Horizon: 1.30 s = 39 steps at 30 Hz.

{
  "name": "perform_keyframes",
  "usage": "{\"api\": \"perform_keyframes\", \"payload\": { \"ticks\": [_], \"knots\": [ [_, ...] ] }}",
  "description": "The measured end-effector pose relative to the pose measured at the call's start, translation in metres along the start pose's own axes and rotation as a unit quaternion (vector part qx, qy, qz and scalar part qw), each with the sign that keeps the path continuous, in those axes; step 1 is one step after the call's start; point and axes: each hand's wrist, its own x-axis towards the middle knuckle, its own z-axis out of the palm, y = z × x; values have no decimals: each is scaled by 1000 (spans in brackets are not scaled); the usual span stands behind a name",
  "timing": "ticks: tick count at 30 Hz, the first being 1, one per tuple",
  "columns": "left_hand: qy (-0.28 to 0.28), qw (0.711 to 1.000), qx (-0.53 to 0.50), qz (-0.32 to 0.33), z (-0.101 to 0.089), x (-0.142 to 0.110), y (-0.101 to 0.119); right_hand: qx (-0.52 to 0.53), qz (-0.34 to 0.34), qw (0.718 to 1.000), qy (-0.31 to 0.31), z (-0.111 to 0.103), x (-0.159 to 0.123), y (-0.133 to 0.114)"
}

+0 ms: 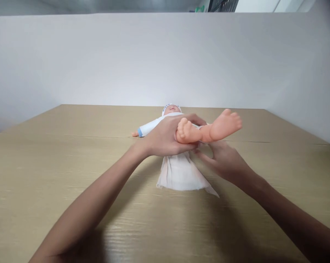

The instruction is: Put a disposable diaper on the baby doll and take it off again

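A baby doll (172,109) in a white top and cap lies on its back on the wooden table (44,164), head away from me. My left hand (165,137) is closed round the doll's ankles and holds both bare legs (219,128) lifted off the table. My right hand (225,160) reaches under the raised legs, fingers extended and touching the white diaper (181,173) spread beneath the doll's bottom. The diaper's near flap lies flat toward me.
A white partition wall (165,58) stands behind the table's far edge. A seam (71,136) runs across the tabletop at the doll's level.
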Motion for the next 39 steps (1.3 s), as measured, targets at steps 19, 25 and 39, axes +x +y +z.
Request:
{"api": "perform_keyframes", "payload": {
  "ticks": [19, 25, 39],
  "knots": [
    [-145, 987, 60, -31, 12, -132, -41, 90, -164, 981, -47, 25, -66, 69],
    [-173, 979, 103, -18, 11, -136, -43, 61, -176, 979, -80, 27, -67, 60],
    [-165, 983, 50, -66, 8, -136, -38, 69, -181, 976, -101, 17, -64, 66]
  ]
}}
